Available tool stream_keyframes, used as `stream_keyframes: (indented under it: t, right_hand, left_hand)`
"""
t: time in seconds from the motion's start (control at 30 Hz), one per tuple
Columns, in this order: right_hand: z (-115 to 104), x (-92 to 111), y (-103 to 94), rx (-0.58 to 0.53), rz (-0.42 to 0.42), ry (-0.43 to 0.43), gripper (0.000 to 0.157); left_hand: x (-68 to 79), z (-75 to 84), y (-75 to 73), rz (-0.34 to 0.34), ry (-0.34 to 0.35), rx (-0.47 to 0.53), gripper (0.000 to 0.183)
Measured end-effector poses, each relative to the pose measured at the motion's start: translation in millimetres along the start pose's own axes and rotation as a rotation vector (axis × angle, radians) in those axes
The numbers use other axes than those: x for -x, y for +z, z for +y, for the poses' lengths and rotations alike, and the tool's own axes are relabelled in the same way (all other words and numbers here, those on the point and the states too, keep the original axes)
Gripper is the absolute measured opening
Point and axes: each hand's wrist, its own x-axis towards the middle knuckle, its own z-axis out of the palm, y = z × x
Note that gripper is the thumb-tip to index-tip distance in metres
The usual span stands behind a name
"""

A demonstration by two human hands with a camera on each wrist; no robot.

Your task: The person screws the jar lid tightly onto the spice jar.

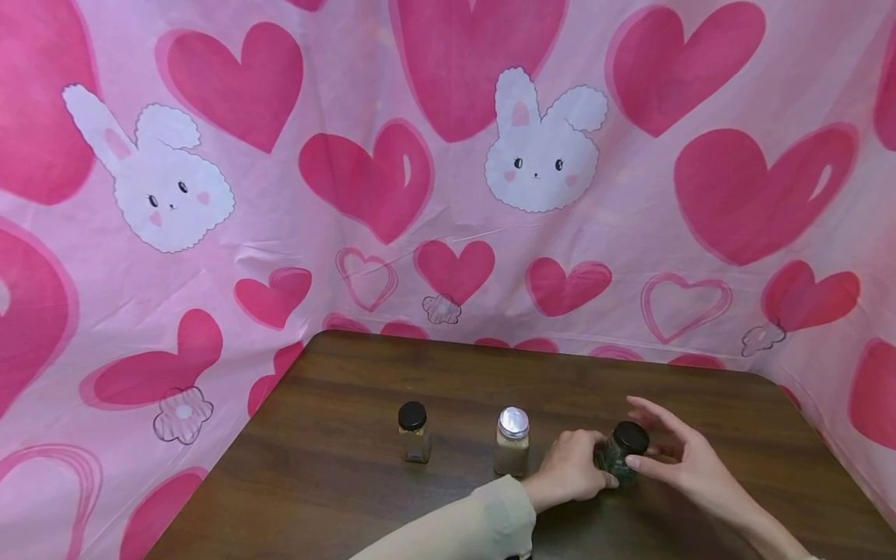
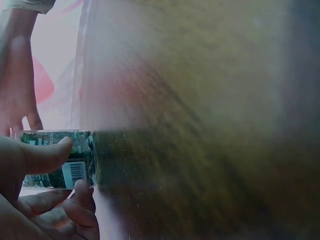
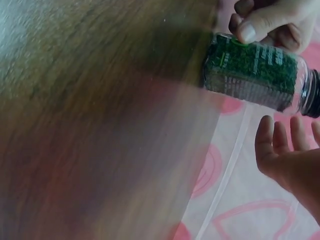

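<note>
A clear jar of green dried herbs, with a black lid, stands upright on the right part of the table. My left hand grips it low down, thumb on one side and fingers on the other. Its thumb lies across the jar near a barcode in the left wrist view. My right hand is spread beside the lid. In the right wrist view its fingers are apart from the jar; whether its thumb touches the lid I cannot tell.
Left of my hands stands a jar of pale powder with a silvery-white lid. Farther left is a black-lidded jar of brownish contents. The dark wooden table meets a pink heart-and-rabbit cloth behind it.
</note>
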Motion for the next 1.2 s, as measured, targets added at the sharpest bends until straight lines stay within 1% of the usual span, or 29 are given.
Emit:
stream_keyframes:
  t: [0.17,0.23,0.33,0.43,0.6,0.8,0.87,1.0,1.2]
  right_hand:
    - [6,-1,-7.9,-0.114,-0.086,-0.105,0.061]
    - [7,-2,-10.1,-0.16,-0.129,-0.128,0.057]
    - [9,-3,-12.2,-0.224,-0.183,-0.131,0.054]
    - [9,-3,-12.9,-0.257,-0.204,-0.12,0.052]
    - [9,-4,-13.2,-0.25,-0.2,-0.127,0.047]
    - [7,-3,-14.3,-0.218,-0.187,-0.068,0.044]
    - [7,-3,-14.5,-0.206,-0.18,-0.062,0.043]
    - [7,-2,-13.6,-0.162,-0.143,-0.056,0.042]
    - [4,1,-8.9,-0.027,-0.041,-0.011,0.038]
  left_hand:
    - [-0.8,-0.3,1.7,0.007,0.001,-0.012,0.048]
    - [-0.9,-0.6,1.9,0.001,0.001,-0.008,0.048]
    - [-1.3,-1.2,1.6,-0.013,0.002,-0.002,0.048]
    - [-1.7,-1.2,1.2,-0.022,-0.001,-0.003,0.048]
    - [-2.1,-0.5,1.1,-0.024,-0.009,0.001,0.047]
    - [-2.4,-0.1,1.5,-0.015,-0.015,-0.007,0.047]
    - [-2.3,0.0,1.5,-0.01,-0.012,-0.01,0.047]
    - [-2.0,-0.3,1.0,-0.004,-0.005,-0.009,0.047]
    - [-1.5,-0.7,1.4,-0.008,-0.01,-0.003,0.048]
